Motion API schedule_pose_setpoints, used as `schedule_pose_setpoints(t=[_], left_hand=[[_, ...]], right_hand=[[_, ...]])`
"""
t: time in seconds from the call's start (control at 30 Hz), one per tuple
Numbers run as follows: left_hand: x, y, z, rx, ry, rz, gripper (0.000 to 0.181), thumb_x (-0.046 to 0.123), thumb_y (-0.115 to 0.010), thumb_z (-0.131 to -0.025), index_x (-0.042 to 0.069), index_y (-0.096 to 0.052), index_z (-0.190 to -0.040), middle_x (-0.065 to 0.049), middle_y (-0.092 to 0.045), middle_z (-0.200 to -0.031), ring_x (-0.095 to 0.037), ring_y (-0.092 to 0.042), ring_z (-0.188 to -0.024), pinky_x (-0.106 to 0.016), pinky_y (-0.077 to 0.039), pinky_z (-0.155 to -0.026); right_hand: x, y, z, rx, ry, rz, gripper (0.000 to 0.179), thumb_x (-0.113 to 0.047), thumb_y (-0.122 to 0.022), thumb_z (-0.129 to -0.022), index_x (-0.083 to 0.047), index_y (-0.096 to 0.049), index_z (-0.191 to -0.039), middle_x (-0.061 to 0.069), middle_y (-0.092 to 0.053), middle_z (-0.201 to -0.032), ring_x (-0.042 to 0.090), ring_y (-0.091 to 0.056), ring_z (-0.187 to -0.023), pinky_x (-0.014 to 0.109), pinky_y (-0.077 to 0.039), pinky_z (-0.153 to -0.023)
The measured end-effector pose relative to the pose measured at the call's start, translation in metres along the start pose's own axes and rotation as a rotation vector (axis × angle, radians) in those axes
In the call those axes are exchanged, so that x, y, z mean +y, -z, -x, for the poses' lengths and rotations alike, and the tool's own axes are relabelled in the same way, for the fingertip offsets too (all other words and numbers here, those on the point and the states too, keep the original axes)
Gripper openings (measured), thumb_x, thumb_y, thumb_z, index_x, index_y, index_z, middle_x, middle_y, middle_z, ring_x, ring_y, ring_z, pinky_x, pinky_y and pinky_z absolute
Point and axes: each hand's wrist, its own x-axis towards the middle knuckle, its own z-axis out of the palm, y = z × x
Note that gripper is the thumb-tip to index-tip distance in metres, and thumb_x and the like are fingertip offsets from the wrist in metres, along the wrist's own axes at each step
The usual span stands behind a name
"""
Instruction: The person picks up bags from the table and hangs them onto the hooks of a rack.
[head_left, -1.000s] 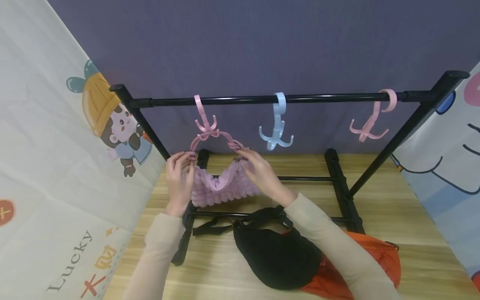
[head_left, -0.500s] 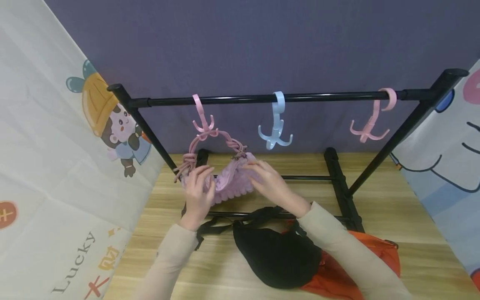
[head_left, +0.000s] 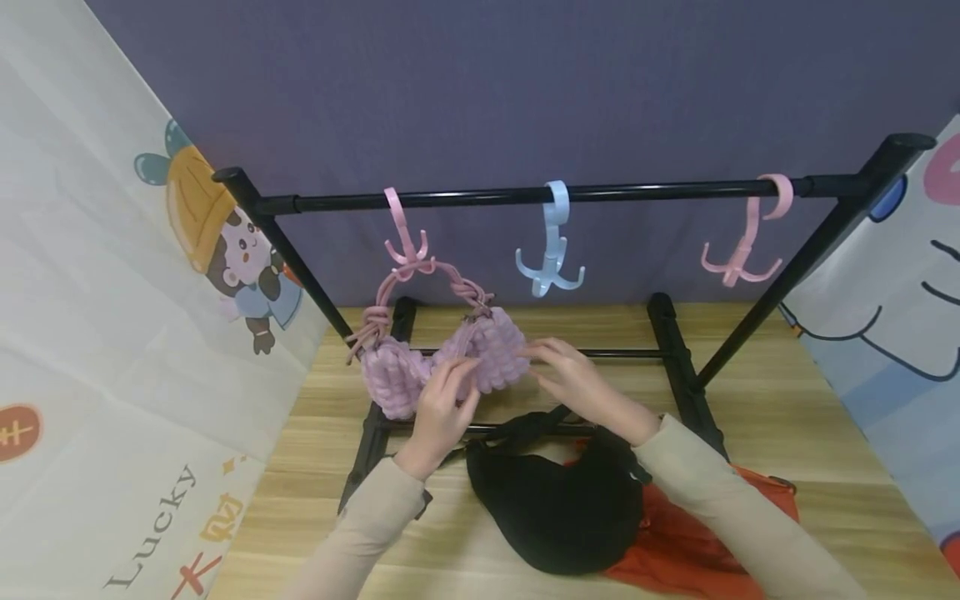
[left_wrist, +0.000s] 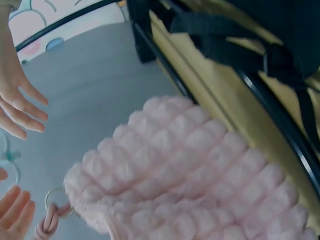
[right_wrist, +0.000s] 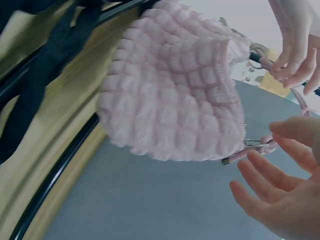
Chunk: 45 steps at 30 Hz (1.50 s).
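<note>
"Where does the lilac bag (head_left: 498,346) sit?"

"It hangs from the leftmost pink hook (head_left: 407,239) on the black rail (head_left: 465,199), with the knotted handle (head_left: 385,290) looped over one of the prongs."

"And the hands?"

"Both look empty. The left hand (head_left: 441,408) is in front of the bag, its fingers loosely bent; the right hand (head_left: 583,385) is just beside the bag's right edge, its fingers relaxed. Neither grips anything."

"How would the bag handle?"

"Probably light and soft. The quilted body looks puffy and sags in the middle, so a pinch there would likely just squash it. The corded handle seems the firmer hold, near a knot or a metal ring (left_wrist: 53,199). Nothing about it looks fragile."

"What is hard to make out?"

"The left hand covers part of the bag's front, and whether its fingertips brush the fabric is unclear. How deep the handle sits on the prong cannot be told. The orange item (head_left: 678,533) is partly hidden by the black bag (head_left: 555,508) and the right sleeve (head_left: 738,500)."
</note>
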Motion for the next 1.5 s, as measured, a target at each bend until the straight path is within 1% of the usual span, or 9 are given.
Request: schedule_pose_setpoints(t=[0.23,0.33,0.5,0.6,0.77,0.93,1.1,1.3,1.5], left_hand=[[0.003,-0.014,0.013,-0.229,0.041,-0.006,0.029,-0.004,-0.063,-0.071,-0.002,-0.056,-0.1,-0.01,-0.056,-0.093,-0.018,-0.055,-0.081,-0.022,-0.047,-0.072],[0.002,-0.02,0.02,-0.323,0.058,-0.022,0.028,-0.001,-0.063,-0.074,0.0,-0.056,-0.102,-0.009,-0.056,-0.094,-0.019,-0.055,-0.086,-0.025,-0.047,-0.075],[0.001,-0.03,0.031,-0.499,0.099,-0.034,0.032,0.005,-0.065,-0.075,0.003,-0.055,-0.106,-0.008,-0.056,-0.097,-0.02,-0.055,-0.09,-0.028,-0.046,-0.077],[0.001,-0.034,0.036,-0.619,0.152,-0.032,0.033,0.009,-0.065,-0.077,0.003,-0.055,-0.108,-0.008,-0.056,-0.098,-0.019,-0.055,-0.09,-0.028,-0.046,-0.077],[0.001,-0.04,0.042,-0.757,0.202,-0.065,0.033,0.015,-0.065,-0.079,0.003,-0.055,-0.109,-0.009,-0.057,-0.101,-0.021,-0.055,-0.093,-0.031,-0.045,-0.08],[-0.002,-0.049,0.05,-0.834,0.221,-0.094,0.035,0.018,-0.065,-0.079,0.003,-0.055,-0.108,-0.008,-0.057,-0.099,-0.022,-0.055,-0.09,-0.032,-0.045,-0.078],[-0.006,-0.06,0.059,-0.896,0.236,-0.13,0.038,0.022,-0.065,-0.079,0.003,-0.055,-0.11,-0.008,-0.058,-0.099,-0.023,-0.055,-0.088,-0.032,-0.045,-0.074],[-0.006,-0.068,0.066,-0.93,0.231,-0.172,0.043,0.025,-0.067,-0.078,0.002,-0.054,-0.112,-0.01,-0.058,-0.097,-0.024,-0.056,-0.085,-0.033,-0.047,-0.07],[-0.004,-0.071,0.068,-0.936,0.251,-0.194,0.044,0.027,-0.068,-0.076,0.003,-0.054,-0.111,-0.01,-0.058,-0.097,-0.025,-0.055,-0.086,-0.035,-0.046,-0.073]], right_hand=[[0.015,0.002,0.015,-0.095,-0.091,0.03,0.036,0.003,-0.068,-0.072,-0.002,-0.059,-0.106,0.014,-0.056,-0.101,0.029,-0.055,-0.094,0.039,-0.047,-0.077],[0.021,0.002,0.02,-0.137,-0.124,0.027,0.033,0.001,-0.067,-0.074,-0.003,-0.059,-0.106,0.013,-0.057,-0.1,0.027,-0.055,-0.093,0.039,-0.047,-0.076],[0.03,0.004,0.028,-0.274,-0.256,-0.003,0.034,-0.001,-0.062,-0.079,-0.002,-0.056,-0.112,0.014,-0.055,-0.109,0.033,-0.05,-0.104,0.044,-0.043,-0.084],[0.037,0.003,0.033,-0.346,-0.323,-0.003,0.035,-0.004,-0.06,-0.081,-0.001,-0.054,-0.116,0.017,-0.053,-0.115,0.037,-0.046,-0.11,0.048,-0.039,-0.088],[0.05,-0.001,0.042,-0.403,-0.347,0.031,0.036,-0.006,-0.059,-0.082,-0.001,-0.054,-0.117,0.019,-0.053,-0.117,0.036,-0.048,-0.108,0.047,-0.04,-0.087],[0.064,-0.005,0.051,-0.443,-0.341,0.048,0.034,-0.003,-0.059,-0.08,0.002,-0.055,-0.113,0.021,-0.055,-0.114,0.036,-0.051,-0.103,0.046,-0.043,-0.083],[0.074,-0.008,0.056,-0.544,-0.4,0.065,0.034,-0.002,-0.06,-0.08,0.003,-0.054,-0.113,0.021,-0.055,-0.112,0.035,-0.054,-0.098,0.044,-0.045,-0.078],[0.086,-0.012,0.064,-0.652,-0.456,0.083,0.038,-0.005,-0.059,-0.082,0.004,-0.051,-0.118,0.022,-0.052,-0.115,0.036,-0.05,-0.104,0.045,-0.043,-0.082],[0.094,-0.015,0.069,-0.691,-0.451,0.09,0.04,-0.003,-0.059,-0.08,0.008,-0.049,-0.118,0.024,-0.051,-0.117,0.038,-0.049,-0.105,0.046,-0.041,-0.084]])
